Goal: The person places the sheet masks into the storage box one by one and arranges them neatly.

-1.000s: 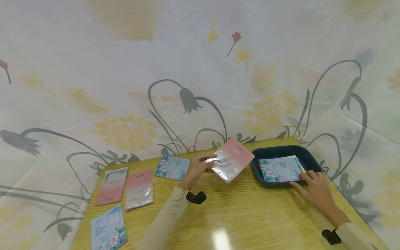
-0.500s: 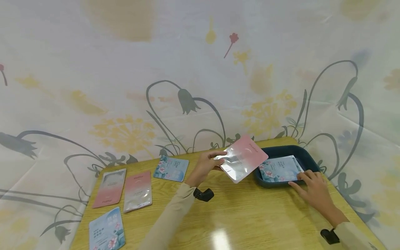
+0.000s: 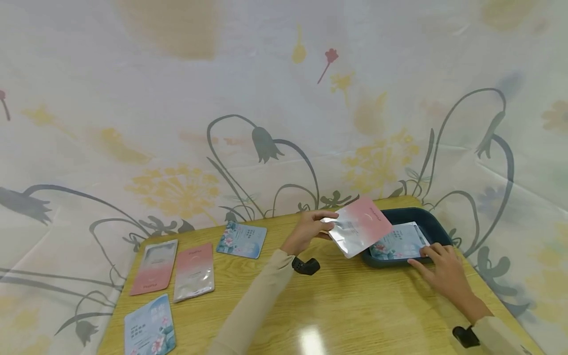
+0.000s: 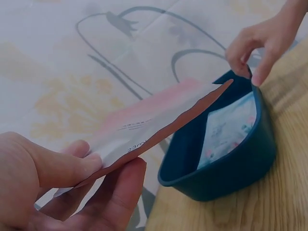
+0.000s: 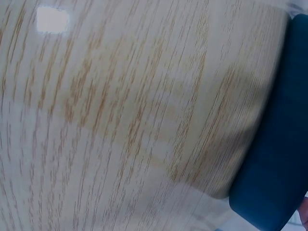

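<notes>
My left hand (image 3: 308, 230) pinches a pink-and-silver sheet mask packet (image 3: 363, 224) by its silver end, thumb on top and fingers beneath. The packet is tilted above the left side of a dark teal plastic tub (image 3: 437, 230). At the tub's near right rim is my right hand (image 3: 450, 276); in the left wrist view its thumb and fingers (image 4: 240, 65) grip the wall from both sides. Inside the tub lie blue floral mask packets (image 3: 401, 242), partly covered by the pink one. The right wrist view shows mostly table and the tub's outer wall (image 5: 274, 134).
On the left of the wooden table (image 3: 346, 305) lie two pink-and-silver packets, one (image 3: 154, 266) beside the other (image 3: 194, 271). A blue floral packet (image 3: 241, 240) is near the back edge, another (image 3: 150, 326) at the front left. A floral cloth (image 3: 284, 98) hangs behind.
My left hand has carried the pink packet rightward, from beside the tub to over its left side. The right hand has stayed at the tub's rim.
</notes>
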Demonstrator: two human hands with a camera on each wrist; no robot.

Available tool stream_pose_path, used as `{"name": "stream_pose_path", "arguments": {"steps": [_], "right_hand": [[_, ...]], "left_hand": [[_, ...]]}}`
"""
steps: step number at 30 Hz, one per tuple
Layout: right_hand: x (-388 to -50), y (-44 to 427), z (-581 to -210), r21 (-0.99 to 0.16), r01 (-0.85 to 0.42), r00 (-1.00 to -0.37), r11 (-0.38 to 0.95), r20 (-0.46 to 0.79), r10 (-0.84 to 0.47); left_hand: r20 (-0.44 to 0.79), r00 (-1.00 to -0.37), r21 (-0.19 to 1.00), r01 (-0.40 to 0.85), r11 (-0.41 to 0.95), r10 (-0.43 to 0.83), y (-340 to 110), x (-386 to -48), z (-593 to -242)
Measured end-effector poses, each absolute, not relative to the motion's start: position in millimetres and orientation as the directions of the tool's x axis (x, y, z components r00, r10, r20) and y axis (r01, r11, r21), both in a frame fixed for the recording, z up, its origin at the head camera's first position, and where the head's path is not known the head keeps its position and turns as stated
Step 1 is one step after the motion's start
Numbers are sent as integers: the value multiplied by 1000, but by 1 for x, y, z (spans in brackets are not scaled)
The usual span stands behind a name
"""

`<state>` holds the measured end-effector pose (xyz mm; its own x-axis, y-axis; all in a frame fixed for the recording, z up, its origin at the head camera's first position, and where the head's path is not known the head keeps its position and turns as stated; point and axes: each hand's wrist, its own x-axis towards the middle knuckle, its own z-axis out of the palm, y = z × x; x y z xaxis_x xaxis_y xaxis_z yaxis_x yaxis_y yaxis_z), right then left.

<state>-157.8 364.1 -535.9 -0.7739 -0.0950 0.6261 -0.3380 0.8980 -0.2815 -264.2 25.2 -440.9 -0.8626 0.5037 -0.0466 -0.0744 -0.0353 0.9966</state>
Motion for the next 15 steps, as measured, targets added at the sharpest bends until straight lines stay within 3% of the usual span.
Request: {"name": "stream_pose_path", "arguments": {"steps": [6,15], "right_hand": [[-157,363,-536,-289,-327,-781,900,619,-86],[-156,362,-533,-292,-342,-770,893,632,-88]], "left_hand": [[-60,-840,994,-102,-48,540,41,-272,-449],[-72,-856,992,-116,-54,512,68,-279,-461]]}}
